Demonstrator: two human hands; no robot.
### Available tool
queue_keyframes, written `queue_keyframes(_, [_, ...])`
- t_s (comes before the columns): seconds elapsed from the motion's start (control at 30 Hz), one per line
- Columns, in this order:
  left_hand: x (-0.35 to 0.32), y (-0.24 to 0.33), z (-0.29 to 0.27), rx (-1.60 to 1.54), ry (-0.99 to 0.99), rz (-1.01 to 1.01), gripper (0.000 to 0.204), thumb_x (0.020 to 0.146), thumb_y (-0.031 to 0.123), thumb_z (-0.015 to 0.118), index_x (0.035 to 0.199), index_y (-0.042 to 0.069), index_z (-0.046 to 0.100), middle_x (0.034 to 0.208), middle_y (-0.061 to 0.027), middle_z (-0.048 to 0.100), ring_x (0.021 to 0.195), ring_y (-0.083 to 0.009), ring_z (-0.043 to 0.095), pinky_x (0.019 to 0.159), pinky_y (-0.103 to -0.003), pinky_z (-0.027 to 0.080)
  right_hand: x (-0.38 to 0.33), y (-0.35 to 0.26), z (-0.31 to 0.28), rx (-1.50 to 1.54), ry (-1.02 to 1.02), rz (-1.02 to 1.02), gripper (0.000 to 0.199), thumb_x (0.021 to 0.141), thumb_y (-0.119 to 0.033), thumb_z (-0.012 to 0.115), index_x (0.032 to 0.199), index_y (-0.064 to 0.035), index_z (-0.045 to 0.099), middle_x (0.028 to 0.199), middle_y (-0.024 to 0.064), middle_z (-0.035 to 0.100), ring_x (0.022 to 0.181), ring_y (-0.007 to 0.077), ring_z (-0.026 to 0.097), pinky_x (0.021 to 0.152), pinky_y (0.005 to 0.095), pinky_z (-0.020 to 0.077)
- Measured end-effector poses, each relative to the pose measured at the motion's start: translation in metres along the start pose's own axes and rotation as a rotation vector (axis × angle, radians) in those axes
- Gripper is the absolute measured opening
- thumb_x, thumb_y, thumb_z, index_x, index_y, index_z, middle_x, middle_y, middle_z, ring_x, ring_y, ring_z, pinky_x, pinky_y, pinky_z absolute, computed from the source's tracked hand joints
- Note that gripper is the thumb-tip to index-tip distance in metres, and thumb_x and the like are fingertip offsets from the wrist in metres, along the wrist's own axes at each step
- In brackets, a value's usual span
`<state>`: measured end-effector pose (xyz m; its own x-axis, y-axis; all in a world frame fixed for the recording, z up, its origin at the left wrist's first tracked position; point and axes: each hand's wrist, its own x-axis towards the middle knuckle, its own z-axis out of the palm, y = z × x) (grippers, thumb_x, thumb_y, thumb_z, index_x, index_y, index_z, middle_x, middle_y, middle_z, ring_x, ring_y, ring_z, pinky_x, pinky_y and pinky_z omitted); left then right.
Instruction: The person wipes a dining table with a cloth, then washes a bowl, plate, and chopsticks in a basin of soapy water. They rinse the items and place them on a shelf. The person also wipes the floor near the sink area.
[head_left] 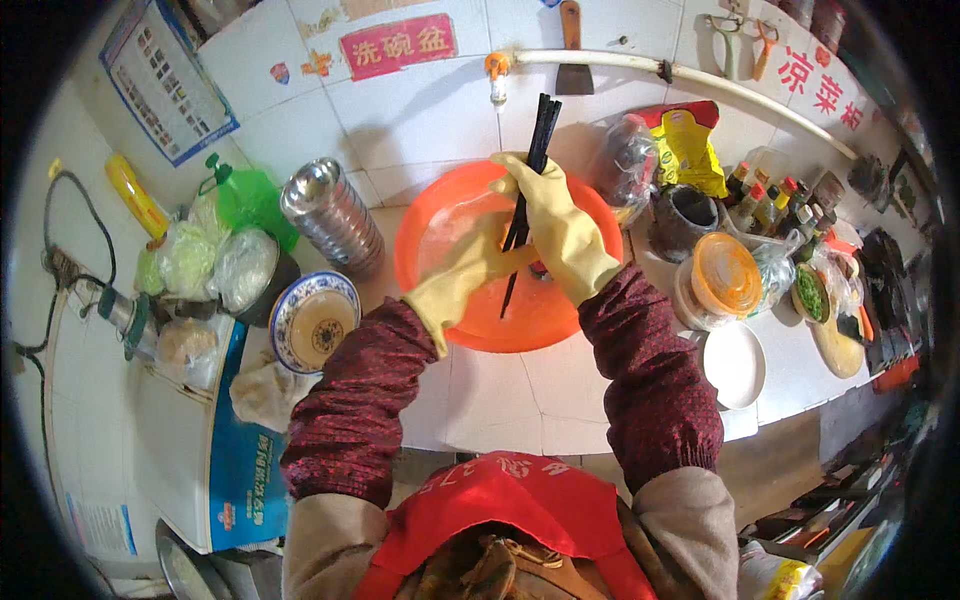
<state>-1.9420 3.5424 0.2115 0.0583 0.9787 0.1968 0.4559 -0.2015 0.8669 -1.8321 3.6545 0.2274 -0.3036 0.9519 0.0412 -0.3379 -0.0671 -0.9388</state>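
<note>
An orange plastic basin [415, 225] stands on the white counter in front of me. Over it I hold a bundle of dark chopsticks [545, 130], tilted, with the upper ends pointing away from me. My right hand [562, 225], in a pale yellow rubber glove, is closed round the middle of the bundle. Lower down, the gloved fingers of my left hand [465, 278] close on the same chopsticks, partly hidden behind them. One chopstick end reaches down below the left fingers, inside the basin's outline. A small reddish thing behind the hands is mostly covered.
Left of the basin stand a stack of metal bowls [335, 220], a blue-patterned bowl [315, 322], a cloth [268, 395] and a green jug [255, 200]. To the right are a lidded orange tub [727, 275], a white plate [733, 365], a dark stone mortar [685, 220] and several bottles [770, 210].
</note>
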Motion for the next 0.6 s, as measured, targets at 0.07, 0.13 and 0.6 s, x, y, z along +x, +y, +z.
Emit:
queue_keyframes(0.07, [-0.017,-0.007,-0.023,0.112,0.102,-0.237,0.052,0.112,0.032,0.068,0.152,0.000,0.059,0.135,-0.0104,0.068,0.120,-0.0193,0.065,0.107,-0.035,0.051,0.004,0.026,-0.010,-0.037,-0.083,-0.039,0.020,0.104,-0.023,0.077,0.113,-0.0062,0.081,0.086,0.0043,0.077,0.082,0.0145,0.070,0.076,0.0303,0.0523])
queue_keyframes(0.13, [-0.045,-0.018,-0.045,-0.097,0.190,-0.325,0.047,0.114,0.029,0.066,0.150,0.000,0.061,0.139,-0.0094,0.064,0.124,-0.0177,0.063,0.107,-0.034,0.051,0.006,0.052,-0.016,-0.192,-0.160,-0.011,0.020,0.105,-0.022,0.075,0.114,-0.0058,0.081,0.090,0.0049,0.078,0.081,0.0142,0.069,0.076,0.0329,0.0527])
queue_keyframes(0.6, [-0.060,-0.083,-0.044,0.180,0.273,-0.117,0.042,0.112,0.031,0.066,0.089,-0.005,0.069,0.079,-0.0118,0.062,0.081,-0.0234,0.060,0.073,-0.041,0.046,0.009,0.208,-0.067,-1.965,-0.497,-0.246,0.021,0.097,-0.022,0.068,0.099,-0.0064,0.083,0.095,0.0141,0.081,0.094,0.0293,0.078,0.085,0.0389,0.0600])
